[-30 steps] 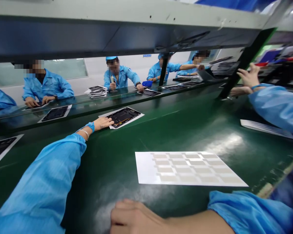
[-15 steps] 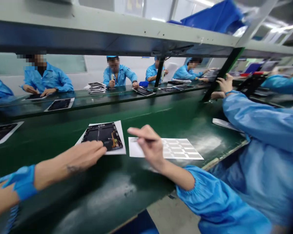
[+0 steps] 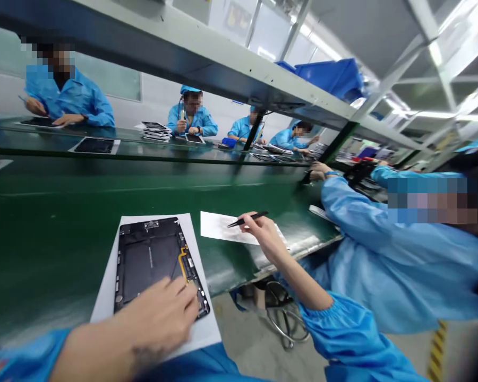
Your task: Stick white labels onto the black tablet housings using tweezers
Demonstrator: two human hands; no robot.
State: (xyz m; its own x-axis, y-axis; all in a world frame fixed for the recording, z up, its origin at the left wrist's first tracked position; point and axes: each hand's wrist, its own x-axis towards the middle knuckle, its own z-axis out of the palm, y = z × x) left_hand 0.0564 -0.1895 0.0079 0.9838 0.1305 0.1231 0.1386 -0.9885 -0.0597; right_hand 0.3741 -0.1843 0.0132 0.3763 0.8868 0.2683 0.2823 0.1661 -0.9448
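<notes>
At the person's place I counted one left hand (image 3: 155, 318), one right hand (image 3: 261, 236), one pair of tweezers (image 3: 249, 218), one dark tablet (image 3: 147, 265), and two white sheets (image 3: 223, 228); five co-workers (image 3: 191, 114) sat nearby.

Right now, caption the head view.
Left hand on a tablet on paper; right hand holds tweezers over a white sheet.

Left hand (image 3: 159, 318) lies across the lower part of a black tablet back (image 3: 147, 265) with yellow flex cable (image 3: 182, 262), on a white paper sheet (image 3: 105, 297) on the green worktop (image 3: 43, 212). Right hand (image 3: 263, 236) pinches black tweezers (image 3: 249, 218), tips over a separate white backing sheet (image 3: 219, 227). Co-worker's blue sleeve (image 3: 382, 239) at right.
</notes>
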